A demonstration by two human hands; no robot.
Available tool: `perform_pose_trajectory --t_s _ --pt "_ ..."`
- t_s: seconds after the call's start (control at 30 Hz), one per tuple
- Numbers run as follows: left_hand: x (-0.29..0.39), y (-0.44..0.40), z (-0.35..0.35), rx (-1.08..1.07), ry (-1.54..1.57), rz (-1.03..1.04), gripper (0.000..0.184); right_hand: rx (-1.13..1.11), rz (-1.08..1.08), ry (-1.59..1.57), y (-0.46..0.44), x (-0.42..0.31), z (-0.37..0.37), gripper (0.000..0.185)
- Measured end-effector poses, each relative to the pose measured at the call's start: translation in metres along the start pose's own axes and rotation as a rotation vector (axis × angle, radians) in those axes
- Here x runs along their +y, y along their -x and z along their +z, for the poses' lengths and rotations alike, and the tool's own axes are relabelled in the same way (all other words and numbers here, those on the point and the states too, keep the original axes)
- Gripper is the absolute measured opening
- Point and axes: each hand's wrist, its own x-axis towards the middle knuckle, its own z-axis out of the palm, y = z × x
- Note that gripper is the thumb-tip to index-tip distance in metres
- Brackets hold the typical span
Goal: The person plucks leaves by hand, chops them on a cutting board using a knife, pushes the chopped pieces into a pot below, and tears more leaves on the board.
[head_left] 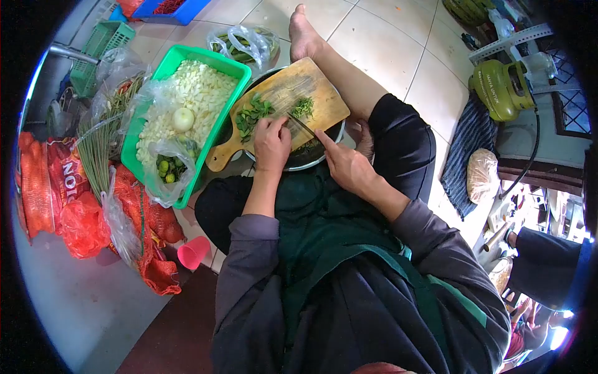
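A wooden cutting board [293, 84] lies over a metal pot [316, 158] between my legs. My left hand [272, 142] has its fingers curled down on the green leaves, beside the knife blade. In my right hand [354, 167] is a knife [301, 126], held with the index finger stretched along it. Whole green leaves [251, 114] lie on the board left of the blade, and finely cut green shreds [303, 108] lie to its right. More green bits show inside the pot below the board.
To the left stands a green basin [242, 70] of chopped pale onion with a whole peeled onion [182, 119] and a bag of small green fruits [168, 168]. Red net sacks [147, 234], a pink cup [194, 252] and lemongrass stalks [93, 146] lie nearby. A green gas cylinder [498, 90] stands at right.
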Motion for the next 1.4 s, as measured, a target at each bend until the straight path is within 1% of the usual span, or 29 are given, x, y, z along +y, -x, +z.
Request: perform_pose_trajectory --t_s 0.23,0.33,0.43,0.53,0.87,1.03,1.13,1.33,1.4 --pt "0.000 0.000 0.000 -0.008 0.006 -0.009 0.020 -0.031 0.012 0.030 0.000 -0.003 -0.004 0.054" --pt "0.000 0.000 0.000 -0.015 0.004 -0.014 0.019 -0.062 -0.015 0.110 0.001 0.002 0.000 0.058" --pt "0.000 0.001 0.000 -0.019 0.002 -0.018 0.019 -0.050 -0.006 0.048 0.000 0.003 0.001 0.057" --pt "-0.001 0.001 0.000 -0.010 0.007 -0.011 0.020 0.010 -0.019 -0.020 -0.001 0.002 0.001 0.056" --pt "-0.001 0.001 0.000 -0.023 0.029 -0.034 0.020 -0.056 0.015 0.051 -0.001 -0.001 -0.005 0.057" --pt "-0.002 0.001 0.001 -0.006 0.005 0.005 0.021 -0.045 -0.014 0.077 0.000 0.004 0.001 0.061" --pt "-0.001 0.001 0.000 -0.021 -0.014 0.035 0.021 -0.074 0.000 0.078 0.000 0.005 0.002 0.062" --pt "0.001 0.001 -0.001 -0.051 -0.037 0.071 0.021 -0.232 0.070 0.199 -0.003 -0.007 -0.007 0.064" --pt "0.003 0.000 -0.002 -0.074 -0.047 0.064 0.020 -0.250 0.076 0.167 -0.005 -0.010 -0.011 0.065"
